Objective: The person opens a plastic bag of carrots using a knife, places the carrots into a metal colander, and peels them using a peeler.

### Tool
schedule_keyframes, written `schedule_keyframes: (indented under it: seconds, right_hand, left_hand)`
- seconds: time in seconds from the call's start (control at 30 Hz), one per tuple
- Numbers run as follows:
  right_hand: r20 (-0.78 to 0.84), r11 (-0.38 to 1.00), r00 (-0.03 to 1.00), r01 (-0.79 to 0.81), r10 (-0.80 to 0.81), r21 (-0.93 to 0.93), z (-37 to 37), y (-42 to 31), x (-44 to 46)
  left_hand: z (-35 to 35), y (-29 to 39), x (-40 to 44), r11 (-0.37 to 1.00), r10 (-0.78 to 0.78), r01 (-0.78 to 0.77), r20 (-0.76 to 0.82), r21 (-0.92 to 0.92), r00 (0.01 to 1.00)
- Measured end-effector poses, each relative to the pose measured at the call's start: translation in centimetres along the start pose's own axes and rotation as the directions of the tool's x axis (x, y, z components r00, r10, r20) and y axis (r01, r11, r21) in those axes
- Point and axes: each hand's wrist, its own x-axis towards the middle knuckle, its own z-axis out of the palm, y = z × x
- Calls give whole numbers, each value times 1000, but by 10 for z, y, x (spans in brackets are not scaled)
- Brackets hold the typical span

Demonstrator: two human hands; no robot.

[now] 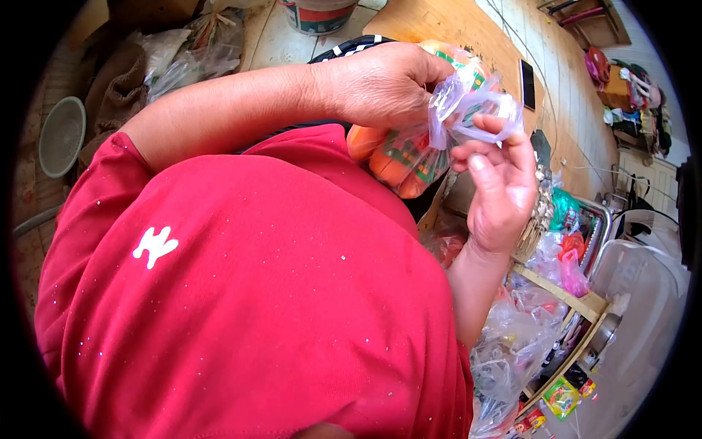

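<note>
A clear plastic bag (pixel 409 157) with pale purple handles is bunched up at the upper middle. Orange items in packaging with green print show through it. My left hand (pixel 380 84) comes in from the left, back upward, with its fingers closed on the gathered neck of the bag. On the other side, my right hand (pixel 501 183) has its palm turned up and its fingers curled around a handle loop. The two hands are close together but apart, with the twisted plastic between them. Part of the left fingertips is hidden behind the plastic.
A dark phone (pixel 527 84) lies on the wooden surface (pixel 453 22) beyond the bag. A bucket (pixel 318 16) stands at the top. Plastic bags (pixel 512 344) and a wooden frame (pixel 563 293) are at the lower right. A pale basin (pixel 62 137) sits far left.
</note>
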Motion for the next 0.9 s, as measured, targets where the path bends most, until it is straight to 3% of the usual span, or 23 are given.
schedule_keyframes:
  seconds: [0.03, 0.13, 0.23, 0.33, 0.47, 0.53, 0.57, 0.63, 0.9]
  right_hand:
    - [10, 998, 1000, -20, 21, -61, 2, 1, 1]
    - [14, 971, 998, -58, 63, -231, 6, 6, 4]
    - [8, 852, 1000, 28, -29, -522, 4, 10, 8]
    - [63, 762, 996, 86, -59, -642, 4, 7, 12]
    - [53, 778, 999, 43, -13, -627, 4, 6, 13]
    - [29, 825, 996, 87, -85, -558, 5, 12, 14]
    - [30, 826, 996, 86, -83, -557, 5, 13, 14]
    - [32, 825, 992, 117, -120, -553, 5, 16, 14]
    - [22, 888, 996, 85, -85, -452, 7, 12, 11]
  left_hand:
    - [0, -2, 0, 979, -63, 65, 14, -191, 998]
    - [6, 1, -5, 967, -20, 4, -59, -254, 998]
    - [8, -5, -4, 984, 12, -29, -99, -175, 995]
    - [13, -15, 0, 975, 121, -140, -121, -170, 985]
    - [8, -21, 3, 981, 184, -188, -77, -47, 980]
    - [-2, -13, 1, 967, 218, -217, 10, 135, 976]
    - [-5, -6, -1, 968, 214, -214, 9, 134, 977]
    - [-11, 9, -5, 995, 10, -17, 75, 99, 997]
    - [-19, 19, -7, 973, 28, -75, 213, 218, 977]
